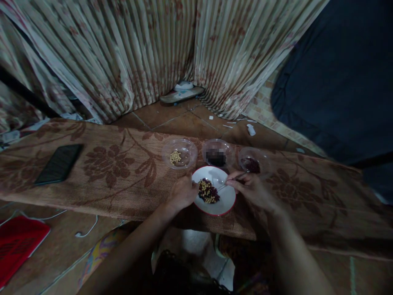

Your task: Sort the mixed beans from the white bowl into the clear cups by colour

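A white bowl (226, 200) with a red rim stands near the table's front edge, holding a mix of yellow beans and dark beans (208, 191). My left hand (183, 191) is closed on its left rim, thumb over the edge. In my right hand (247, 186), a thin metal utensil (223, 185) is pinched, its far end reaching into the bowl by the beans; its exact kind is too blurred to tell. Behind the bowl are a clear bowl (190, 152) of yellow beans, a second clear bowl (211, 143) with blurred-out dark contents, and a third clear bowl (262, 155) with dark red beans.
A brown flowered cloth (138, 196) covers the long table. A dark phone (59, 164) lies on its left part. Beyond are striped curtains (153, 53), a skateboard (182, 96) and scraps (251, 130) on the tiled floor. A red bag-like item (20, 246) lies at lower left.
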{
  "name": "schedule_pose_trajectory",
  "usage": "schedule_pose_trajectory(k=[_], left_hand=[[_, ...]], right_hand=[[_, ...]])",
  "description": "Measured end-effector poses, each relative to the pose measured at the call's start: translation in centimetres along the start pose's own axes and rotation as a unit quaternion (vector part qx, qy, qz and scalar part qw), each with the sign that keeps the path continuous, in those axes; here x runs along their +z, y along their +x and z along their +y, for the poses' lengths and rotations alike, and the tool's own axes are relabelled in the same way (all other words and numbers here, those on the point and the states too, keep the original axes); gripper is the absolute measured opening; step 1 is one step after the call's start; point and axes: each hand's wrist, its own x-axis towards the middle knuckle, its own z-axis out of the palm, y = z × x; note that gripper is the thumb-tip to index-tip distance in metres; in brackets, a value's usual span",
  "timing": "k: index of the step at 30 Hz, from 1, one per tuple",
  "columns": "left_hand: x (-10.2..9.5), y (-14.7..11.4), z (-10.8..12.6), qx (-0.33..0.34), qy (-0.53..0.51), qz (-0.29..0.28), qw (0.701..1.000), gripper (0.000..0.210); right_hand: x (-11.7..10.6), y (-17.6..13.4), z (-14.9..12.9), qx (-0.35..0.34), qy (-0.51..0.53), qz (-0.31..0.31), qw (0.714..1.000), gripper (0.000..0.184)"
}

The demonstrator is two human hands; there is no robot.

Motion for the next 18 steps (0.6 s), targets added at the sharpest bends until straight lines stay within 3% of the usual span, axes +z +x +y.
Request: schedule_pose_trajectory(k=[6, 18], left_hand=[[0.01, -0.03, -0.03, 0.003, 0.002, -0.005, 1.000, 0.029], [0.05, 0.08, 0.01, 0.005, -0.005, 0.002, 1.000, 0.028]], right_hand=[[0.16, 0.34, 0.59, 0.011, -0.028, -0.037, 0.999, 0.032], [0.22, 0.23, 0.42, 0.009, -0.039, -0.031, 0.999, 0.032]])
